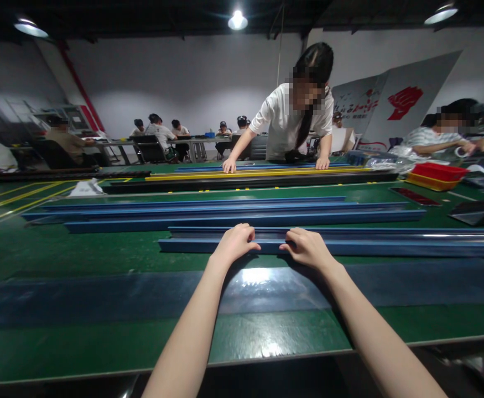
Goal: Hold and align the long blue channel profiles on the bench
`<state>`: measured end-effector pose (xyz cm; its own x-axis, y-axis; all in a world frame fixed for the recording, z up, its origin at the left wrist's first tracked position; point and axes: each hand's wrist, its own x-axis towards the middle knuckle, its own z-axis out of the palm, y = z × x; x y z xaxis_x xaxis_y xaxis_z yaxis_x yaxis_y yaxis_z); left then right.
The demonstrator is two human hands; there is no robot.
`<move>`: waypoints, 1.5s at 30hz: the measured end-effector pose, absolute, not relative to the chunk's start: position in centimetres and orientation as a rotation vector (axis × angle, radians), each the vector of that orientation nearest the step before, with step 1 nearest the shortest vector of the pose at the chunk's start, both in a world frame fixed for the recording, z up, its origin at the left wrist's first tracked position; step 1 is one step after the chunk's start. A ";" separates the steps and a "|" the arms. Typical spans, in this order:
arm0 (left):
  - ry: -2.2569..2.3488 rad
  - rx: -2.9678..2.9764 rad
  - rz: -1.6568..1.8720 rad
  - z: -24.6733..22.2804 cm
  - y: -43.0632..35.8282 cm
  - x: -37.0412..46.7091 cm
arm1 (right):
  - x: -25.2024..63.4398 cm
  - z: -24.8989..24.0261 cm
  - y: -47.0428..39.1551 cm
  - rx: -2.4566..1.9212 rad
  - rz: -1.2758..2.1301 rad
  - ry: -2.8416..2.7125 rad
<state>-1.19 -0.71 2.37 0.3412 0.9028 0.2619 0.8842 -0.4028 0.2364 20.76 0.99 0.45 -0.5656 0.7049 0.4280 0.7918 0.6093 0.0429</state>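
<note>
A long blue channel-shaped strip lies across the green table, running off the right side of the view. My left hand is closed on its near rim, fingers curled over and thumb in front. A short way to the right, my right hand grips the same strip in a like manner. Part of the strip's inside looks shiny between and beyond my hands. Closer to me, a flat clear plastic sheet stretches nearly the whole width of the table, under my forearms.
Further blue channel strips lie just beyond. Across the table, a co-worker's hands rest by a yellow strip and a black one. Red and yellow trays, a phone-like slab and another seated person are at right.
</note>
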 end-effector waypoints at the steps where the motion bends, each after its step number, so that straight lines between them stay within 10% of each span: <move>1: 1.688 2.514 0.545 2.5 -0.7 -1.2 | 20.9 0.5 1.0 -1.209 -0.319 -2.466; 45: 1.714 2.354 0.501 1.7 0.1 -2.6 | 23.4 0.5 0.9 -1.341 -0.338 -2.403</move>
